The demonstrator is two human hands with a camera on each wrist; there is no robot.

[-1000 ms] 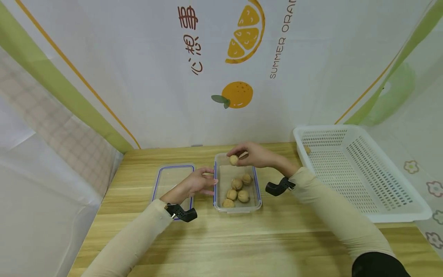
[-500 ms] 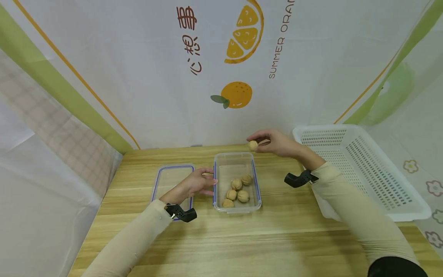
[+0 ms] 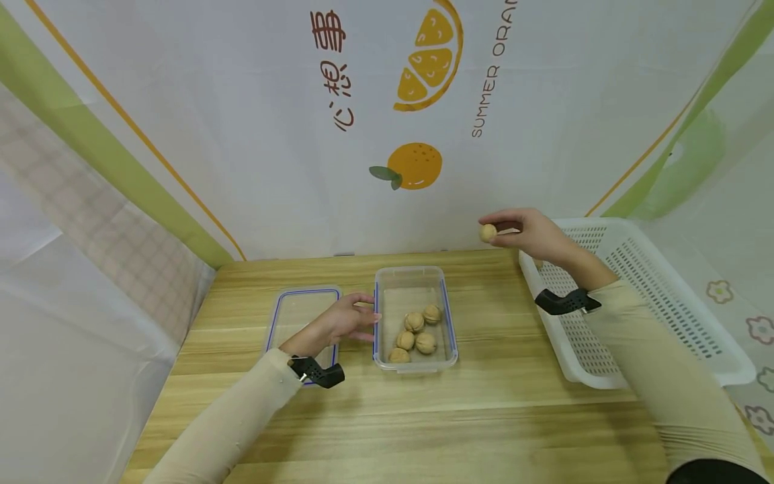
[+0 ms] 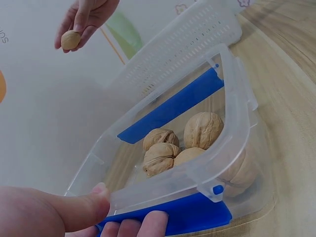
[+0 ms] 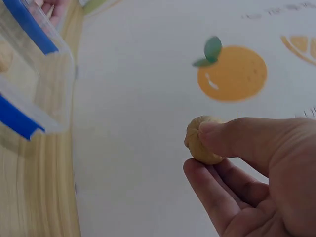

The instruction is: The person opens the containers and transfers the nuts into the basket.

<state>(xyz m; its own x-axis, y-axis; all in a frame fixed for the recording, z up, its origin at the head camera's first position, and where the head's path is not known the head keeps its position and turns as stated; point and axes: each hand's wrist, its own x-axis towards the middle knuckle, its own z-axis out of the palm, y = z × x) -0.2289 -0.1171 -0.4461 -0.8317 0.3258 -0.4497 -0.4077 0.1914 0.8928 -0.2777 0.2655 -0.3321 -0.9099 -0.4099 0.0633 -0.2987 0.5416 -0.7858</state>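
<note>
A walnut (image 3: 487, 233) is pinched between the thumb and fingers of my right hand (image 3: 532, 235), up in the air near the basket's far left corner. The right wrist view shows the same walnut (image 5: 201, 140) under the thumb. On the table stands a clear plastic container (image 3: 396, 282) with blue clips, and several walnuts (image 3: 414, 323) lie in its near part. My left hand (image 3: 347, 317) holds its left side, thumb at the rim and fingers against the blue clip (image 4: 197, 215) in the left wrist view.
A clear lid with a blue seal (image 3: 308, 290) lies left of the container, partly under the left wrist. To the right is a white slotted basket (image 3: 677, 296), with a walnut (image 3: 537, 263) near its left wall. A printed cloth (image 3: 290, 202) hangs behind the table.
My right hand, still pinching the walnut, has moved from above the container to the right, upward and away from it. The left hand and the container have stayed in place.
</note>
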